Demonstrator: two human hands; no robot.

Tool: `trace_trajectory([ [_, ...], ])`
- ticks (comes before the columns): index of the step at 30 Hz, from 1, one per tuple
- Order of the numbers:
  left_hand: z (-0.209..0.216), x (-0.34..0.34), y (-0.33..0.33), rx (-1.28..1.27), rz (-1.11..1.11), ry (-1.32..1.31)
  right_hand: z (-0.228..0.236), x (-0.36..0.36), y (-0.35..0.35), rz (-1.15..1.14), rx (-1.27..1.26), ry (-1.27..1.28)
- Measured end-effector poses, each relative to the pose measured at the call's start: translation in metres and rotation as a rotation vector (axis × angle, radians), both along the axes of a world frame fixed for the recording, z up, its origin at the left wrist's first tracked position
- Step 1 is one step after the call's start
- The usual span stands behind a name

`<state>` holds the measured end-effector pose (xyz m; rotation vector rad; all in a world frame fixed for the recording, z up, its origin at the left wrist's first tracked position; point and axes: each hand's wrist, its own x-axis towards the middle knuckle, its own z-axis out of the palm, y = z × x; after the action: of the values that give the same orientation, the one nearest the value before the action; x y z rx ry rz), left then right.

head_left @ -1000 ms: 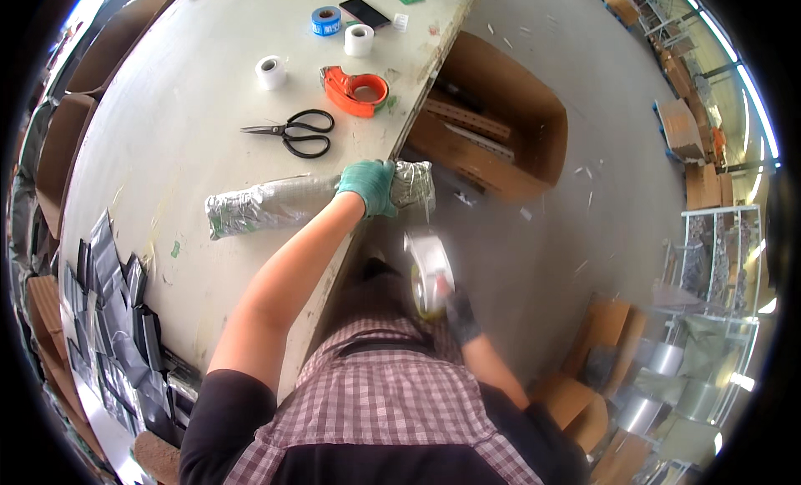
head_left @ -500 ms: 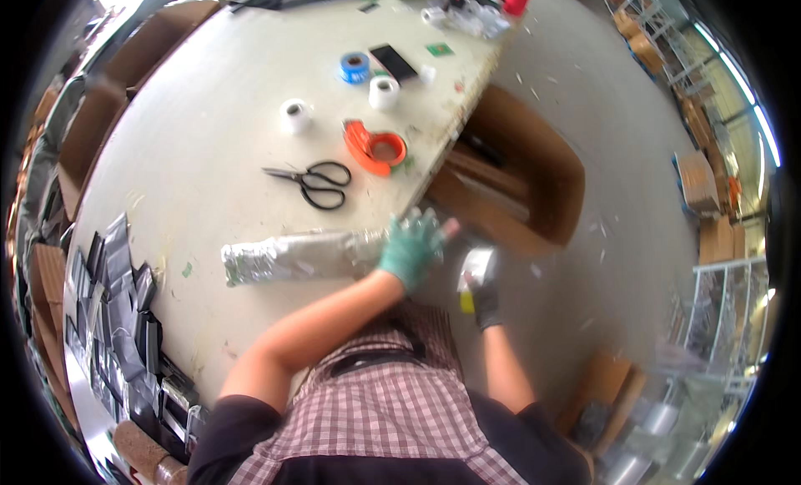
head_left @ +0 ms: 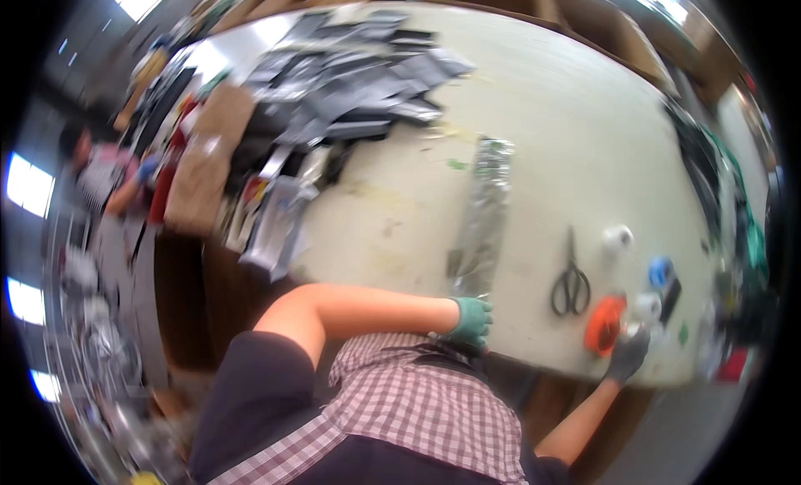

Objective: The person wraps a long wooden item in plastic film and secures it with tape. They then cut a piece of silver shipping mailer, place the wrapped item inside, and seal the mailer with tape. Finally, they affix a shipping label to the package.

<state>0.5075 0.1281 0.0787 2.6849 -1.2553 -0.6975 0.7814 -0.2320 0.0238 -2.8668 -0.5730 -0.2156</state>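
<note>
A long silver foil-wrapped bundle (head_left: 482, 218) lies on the table, pointing away from me. My left hand (head_left: 472, 321), in a green glove, is at its near end by the table edge, fingers curled in against it. My right hand (head_left: 629, 355), in a dark grey glove, reaches over the table's near right part. Its fingers close around something whitish and blurred. Just left of them is an orange tape dispenser (head_left: 602, 325). A white roll (head_left: 648, 306) stands beyond the fingertips. Black-handled scissors (head_left: 571, 290) lie between the bundle and the dispenser.
Another white roll (head_left: 618, 238) and a blue tape roll (head_left: 660, 271) stand at the right, beside a dark flat phone-like object (head_left: 671, 300). Grey and silver flat pieces (head_left: 359, 85) are heaped at the far left. Cardboard boxes (head_left: 605, 22) line the far edge. Another person (head_left: 104, 172) is at the left.
My view has swung left, so the table appears turned. My right hand has moved from beside the table to the dispenser. My left hand's spread fingers have curled in at the bundle's end.
</note>
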Motion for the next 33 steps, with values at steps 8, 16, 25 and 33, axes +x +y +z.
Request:
trace_trajectory([
  [8, 0.013, -0.155, 0.101, -0.203, 0.966, -0.489, -0.006, -0.239, 0.310, 0.499, 0.496, 0.517],
  [16, -0.032, -0.360, 0.293, 0.344, 1.437, -0.190, -0.010, -0.244, 0.388, 0.471, 0.602, 0.604],
  [25, -0.023, -0.359, 0.313, 0.076, 1.468, -0.077, -0.012, -0.238, 0.369, 0.448, 0.607, 0.703],
  [33, -0.053, -0.374, 0.323, 0.087, 1.472, -0.051, 0.000, -0.241, 0.353, 0.487, 0.472, 0.644],
])
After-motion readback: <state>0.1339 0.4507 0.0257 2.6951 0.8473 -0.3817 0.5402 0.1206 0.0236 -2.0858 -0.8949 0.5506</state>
